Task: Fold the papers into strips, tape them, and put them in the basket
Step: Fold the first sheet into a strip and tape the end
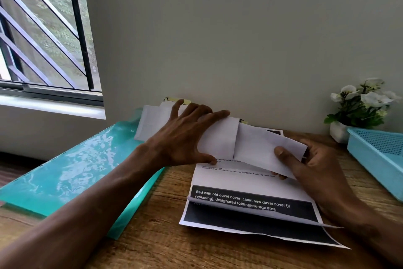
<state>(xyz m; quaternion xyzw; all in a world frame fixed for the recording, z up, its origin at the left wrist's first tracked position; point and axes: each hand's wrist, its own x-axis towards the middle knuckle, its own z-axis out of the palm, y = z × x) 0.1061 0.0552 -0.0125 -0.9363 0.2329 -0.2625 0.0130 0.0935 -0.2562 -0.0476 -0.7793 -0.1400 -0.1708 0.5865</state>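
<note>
Left hand (185,135) spread flat, palm down, fingers (214,115) splayed wide over the left half of a folded white paper (220,140), thumb at its near edge. Right hand (314,159) pinched on the same paper's right end, thumb on top, remaining fingers curled beneath. Under both hands, printed sheets (250,205) stacked on the wooden surface (157,244). Right of the right-hand fingers, well apart, a blue basket (375,153); beyond it, a potted white flower (359,105). Left of the left-hand fingers, a teal plastic folder (65,172).
</note>
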